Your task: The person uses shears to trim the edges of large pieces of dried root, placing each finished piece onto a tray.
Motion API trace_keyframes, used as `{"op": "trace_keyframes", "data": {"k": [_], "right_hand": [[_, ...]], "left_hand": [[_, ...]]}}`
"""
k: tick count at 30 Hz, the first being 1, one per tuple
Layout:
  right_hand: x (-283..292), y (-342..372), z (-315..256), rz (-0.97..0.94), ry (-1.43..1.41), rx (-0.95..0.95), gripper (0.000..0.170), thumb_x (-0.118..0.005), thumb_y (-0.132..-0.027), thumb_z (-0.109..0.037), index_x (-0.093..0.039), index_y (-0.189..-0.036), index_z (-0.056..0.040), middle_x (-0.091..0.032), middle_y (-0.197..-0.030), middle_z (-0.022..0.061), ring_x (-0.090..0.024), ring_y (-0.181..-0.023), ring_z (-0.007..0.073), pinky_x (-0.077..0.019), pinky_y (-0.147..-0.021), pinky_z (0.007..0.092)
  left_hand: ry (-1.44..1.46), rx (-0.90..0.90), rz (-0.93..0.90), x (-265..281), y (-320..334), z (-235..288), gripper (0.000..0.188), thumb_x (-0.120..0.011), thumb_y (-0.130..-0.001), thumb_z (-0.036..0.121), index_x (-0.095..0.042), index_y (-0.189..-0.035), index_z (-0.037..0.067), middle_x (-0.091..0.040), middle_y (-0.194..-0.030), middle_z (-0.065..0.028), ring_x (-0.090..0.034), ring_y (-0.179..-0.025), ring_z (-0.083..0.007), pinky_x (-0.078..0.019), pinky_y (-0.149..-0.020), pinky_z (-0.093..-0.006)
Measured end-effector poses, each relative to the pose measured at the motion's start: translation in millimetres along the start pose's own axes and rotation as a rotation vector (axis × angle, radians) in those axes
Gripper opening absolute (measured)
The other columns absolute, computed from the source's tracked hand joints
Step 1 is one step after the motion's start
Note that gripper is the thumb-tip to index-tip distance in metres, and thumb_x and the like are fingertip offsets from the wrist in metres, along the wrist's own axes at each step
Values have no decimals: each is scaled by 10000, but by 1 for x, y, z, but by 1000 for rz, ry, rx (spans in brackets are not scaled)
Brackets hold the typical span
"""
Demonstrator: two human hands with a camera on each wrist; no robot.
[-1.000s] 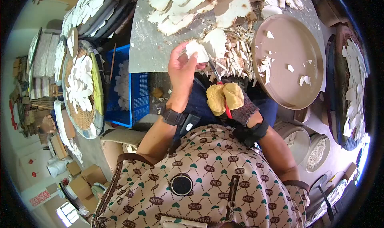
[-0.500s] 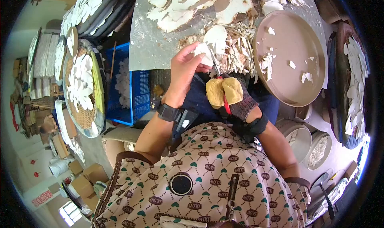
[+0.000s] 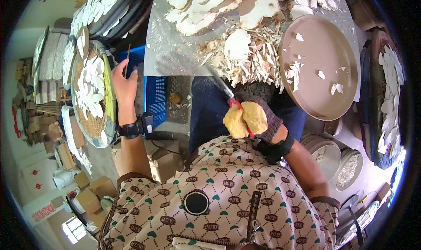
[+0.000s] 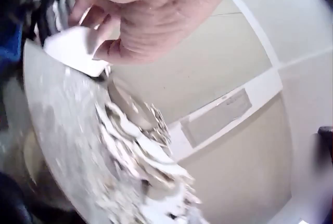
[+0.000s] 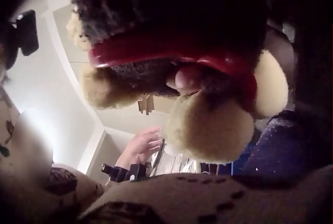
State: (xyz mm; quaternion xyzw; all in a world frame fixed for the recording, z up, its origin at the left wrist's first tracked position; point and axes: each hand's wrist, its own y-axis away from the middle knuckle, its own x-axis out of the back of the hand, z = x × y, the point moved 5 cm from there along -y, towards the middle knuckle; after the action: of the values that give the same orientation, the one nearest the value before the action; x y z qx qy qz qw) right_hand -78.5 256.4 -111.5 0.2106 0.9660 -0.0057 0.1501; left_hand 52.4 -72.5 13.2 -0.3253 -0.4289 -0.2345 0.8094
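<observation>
My gloved right hand grips red-handled scissors padded with thick yellow sponge. The blurred blades point up and left over the table's front edge. In the right wrist view, the scissors' red handle curves round a fingertip. My bare left hand is over the blue crate at left, thumb and fingers apart in the head view. A thin white slice shows at the left thumb and fingertips in the left wrist view. The head view shows no slice between them.
On the grey table lie large white slices and a heap of trimmings with one pale slice on top. A round brown tray holds scraps. Slice-covered trays flank both sides; buckets stand at right.
My left hand has swung left from the scissors to above the blue crate, its fingers parting from their pinch on the slice. The scissor blades have turned left; the right hand stays nearly in place.
</observation>
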Motion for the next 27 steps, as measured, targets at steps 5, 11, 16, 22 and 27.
{"op": "trace_keyframes", "data": {"k": [5,11,16,22,27], "right_hand": [[-31,-5,-65,-210,457,128,276,-589,-768,-173,-566,-1018,-58,-614,-811,150,-610,-767,315,-491,-655,345],[-26,10,-85,-183,360,-57,283,-556,-802,-78,-548,-1083,-47,-609,-919,99,-597,-851,181,-473,-766,298],[-14,17,-58,-20,-223,-210,261,-536,-822,-64,-539,-1082,-44,-606,-930,91,-594,-854,172,-469,-763,282],[20,17,-52,126,51,-85,233,-585,-811,-149,-529,-1011,-44,-575,-867,84,-580,-851,198,-462,-769,306],[31,23,-13,125,-750,-24,240,-547,-869,-89,-501,-1091,-9,-580,-1056,96,-578,-980,203,-466,-874,327]], "left_hand": [[544,-28,-361,-65,-10,113,265,-665,-765,141,-642,-997,15,-644,-999,-107,-588,-959,-188,-432,-869,-311],[279,-256,-558,-143,3,199,462,-666,-774,222,-537,-1158,0,-626,-1039,-124,-594,-933,-179,-451,-818,-276],[437,58,-588,-147,-8,170,390,-630,-797,182,-539,-1122,-12,-628,-970,-99,-580,-788,-145,-456,-705,-266],[1256,569,-362,-127,0,134,350,-621,-824,126,-510,-1119,-27,-612,-1039,-118,-625,-887,-196,-513,-700,-308],[1290,567,-645,-123,21,155,355,-640,-795,89,-504,-1110,-2,-617,-1016,-120,-619,-905,-189,-507,-741,-284]]}}
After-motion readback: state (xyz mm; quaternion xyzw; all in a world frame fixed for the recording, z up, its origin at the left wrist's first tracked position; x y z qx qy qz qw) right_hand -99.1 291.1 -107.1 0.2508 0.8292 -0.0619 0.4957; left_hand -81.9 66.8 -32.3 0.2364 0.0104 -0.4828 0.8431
